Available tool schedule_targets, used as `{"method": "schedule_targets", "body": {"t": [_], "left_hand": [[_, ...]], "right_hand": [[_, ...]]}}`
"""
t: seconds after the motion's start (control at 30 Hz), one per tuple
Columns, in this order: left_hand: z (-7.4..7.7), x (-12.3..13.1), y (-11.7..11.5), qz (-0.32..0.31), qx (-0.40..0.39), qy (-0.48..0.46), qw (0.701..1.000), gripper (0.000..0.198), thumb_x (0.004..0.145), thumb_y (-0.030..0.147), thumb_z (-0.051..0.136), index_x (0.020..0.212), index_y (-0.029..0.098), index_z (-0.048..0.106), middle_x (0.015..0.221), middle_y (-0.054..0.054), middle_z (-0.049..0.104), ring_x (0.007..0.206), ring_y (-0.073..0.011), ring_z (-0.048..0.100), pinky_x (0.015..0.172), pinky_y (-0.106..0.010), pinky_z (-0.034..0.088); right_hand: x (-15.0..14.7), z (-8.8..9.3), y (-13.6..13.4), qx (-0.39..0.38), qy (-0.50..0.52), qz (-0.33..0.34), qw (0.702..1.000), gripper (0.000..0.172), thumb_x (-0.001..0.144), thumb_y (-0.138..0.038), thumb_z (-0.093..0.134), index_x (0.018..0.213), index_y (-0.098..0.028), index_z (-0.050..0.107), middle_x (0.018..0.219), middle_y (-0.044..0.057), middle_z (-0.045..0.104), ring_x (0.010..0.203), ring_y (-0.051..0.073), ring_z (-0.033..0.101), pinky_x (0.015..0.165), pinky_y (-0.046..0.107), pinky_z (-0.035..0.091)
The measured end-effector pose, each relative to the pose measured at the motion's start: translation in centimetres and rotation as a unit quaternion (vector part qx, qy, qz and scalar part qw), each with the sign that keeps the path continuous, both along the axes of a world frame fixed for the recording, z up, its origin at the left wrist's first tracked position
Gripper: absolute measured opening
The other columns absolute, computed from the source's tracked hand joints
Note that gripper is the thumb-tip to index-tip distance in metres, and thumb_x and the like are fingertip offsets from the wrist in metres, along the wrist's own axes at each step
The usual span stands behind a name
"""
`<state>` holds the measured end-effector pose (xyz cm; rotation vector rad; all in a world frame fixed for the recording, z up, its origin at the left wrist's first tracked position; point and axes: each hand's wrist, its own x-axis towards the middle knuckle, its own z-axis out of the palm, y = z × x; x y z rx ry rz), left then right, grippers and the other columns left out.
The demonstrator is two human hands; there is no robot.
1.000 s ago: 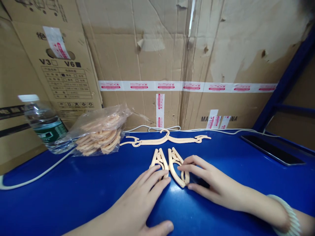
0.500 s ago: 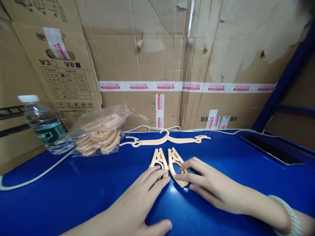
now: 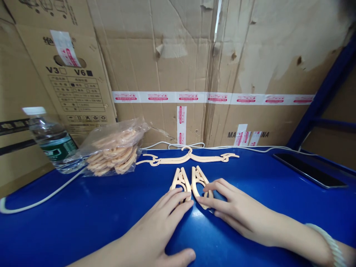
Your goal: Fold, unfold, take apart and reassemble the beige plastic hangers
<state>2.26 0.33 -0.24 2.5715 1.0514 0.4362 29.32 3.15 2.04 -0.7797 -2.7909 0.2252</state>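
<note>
Slippage is threatening, I am judging remotely, should either hand be pressing unevenly: my left hand (image 3: 157, 226) is covering the left piece (image 3: 186, 182), fingers (image 3: 178, 203) slightly fanned, thumb (image 3: 182, 256) spread wide; my right hand (image 3: 240, 211) is touching the right piece (image 3: 194, 181), whether pinching I cannot tell. Both pieces, smooth, curved peach plastic, are lying in front of a hanger (image 3: 190, 155) near the glossy blue surface's (image 3: 83, 215) back edge.

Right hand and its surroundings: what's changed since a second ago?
The right hand moved its fingers left and nearer the person, over the right folded piece, which seems slightly turned. The left hand rests on the left folded piece as before; hanger, bag, bottle and phone stayed put.
</note>
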Motion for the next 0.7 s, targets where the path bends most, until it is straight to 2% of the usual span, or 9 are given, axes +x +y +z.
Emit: {"method": "schedule_targets", "body": {"t": [0.17, 0.27, 0.37, 0.43, 0.57, 0.7], "left_hand": [[0.0, 0.1, -0.4, 0.008, 0.009, -0.027, 1.0, 0.074, 0.075, 0.039, 0.069, 0.143, 0.025, 0.043, 0.152, -0.011, 0.038, 0.139, -0.0358, 0.034, 0.111, -0.052, 0.036], [0.3, 0.4, -0.4, 0.059, 0.008, -0.093, 0.994, 0.065, 0.076, 0.028, 0.067, 0.138, 0.03, 0.047, 0.151, -0.007, 0.04, 0.137, -0.0318, 0.038, 0.112, -0.049, 0.035], [0.9, 0.4, 0.4, 0.121, -0.013, -0.176, 0.977, 0.044, 0.082, 0.022, 0.056, 0.125, 0.028, 0.056, 0.14, -0.007, 0.05, 0.13, -0.0284, 0.046, 0.111, -0.048, 0.037], [1.1, 0.0, 1.3, 0.155, -0.037, -0.234, 0.959, 0.035, 0.081, 0.021, 0.052, 0.115, 0.025, 0.061, 0.13, -0.007, 0.058, 0.124, -0.028, 0.051, 0.106, -0.047, 0.041], [0.5, -1.0, 2.9, 0.221, -0.098, -0.313, 0.919, 0.039, 0.07, 0.016, 0.047, 0.104, 0.024, 0.064, 0.119, -0.006, 0.063, 0.121, -0.0278, 0.053, 0.105, -0.048, 0.04], [0.2, -1.1, 3.1, 0.23, -0.115, -0.321, 0.912, 0.036, 0.066, 0.018, 0.05, 0.098, 0.024, 0.066, 0.111, -0.005, 0.067, 0.116, -0.0286, 0.055, 0.105, -0.049, 0.038]], "right_hand": [[0.0, -0.1, 0.1, -0.001, -0.009, -0.002, 1.0, 0.05, 0.099, -0.019, 0.039, 0.148, -0.029, 0.033, 0.133, 0.011, 0.044, 0.118, 0.025, 0.043, 0.1, 0.043, 0.042], [0.2, -0.3, 0.2, -0.015, 0.013, -0.008, 1.0, 0.051, 0.099, -0.021, 0.041, 0.148, -0.027, 0.03, 0.133, 0.011, 0.044, 0.119, 0.024, 0.043, 0.101, 0.041, 0.043], [0.6, -0.3, 0.4, -0.016, 0.034, -0.014, 0.999, 0.048, 0.099, -0.022, 0.042, 0.146, -0.027, 0.032, 0.135, 0.011, 0.044, 0.121, 0.024, 0.043, 0.102, 0.041, 0.042], [0.9, -0.2, 0.6, -0.009, 0.043, -0.017, 0.999, 0.045, 0.099, -0.022, 0.042, 0.144, -0.026, 0.035, 0.134, 0.011, 0.045, 0.12, 0.023, 0.044, 0.101, 0.04, 0.042], [1.4, 0.0, 1.1, -0.003, 0.062, -0.024, 0.998, 0.04, 0.099, -0.022, 0.042, 0.139, -0.024, 0.041, 0.13, 0.011, 0.048, 0.116, 0.022, 0.047, 0.099, 0.038, 0.044], [1.5, 0.0, 1.6, -0.006, 0.063, -0.022, 0.998, 0.036, 0.099, -0.021, 0.041, 0.135, -0.023, 0.046, 0.124, 0.011, 0.052, 0.11, 0.022, 0.05, 0.094, 0.039, 0.045]]}}
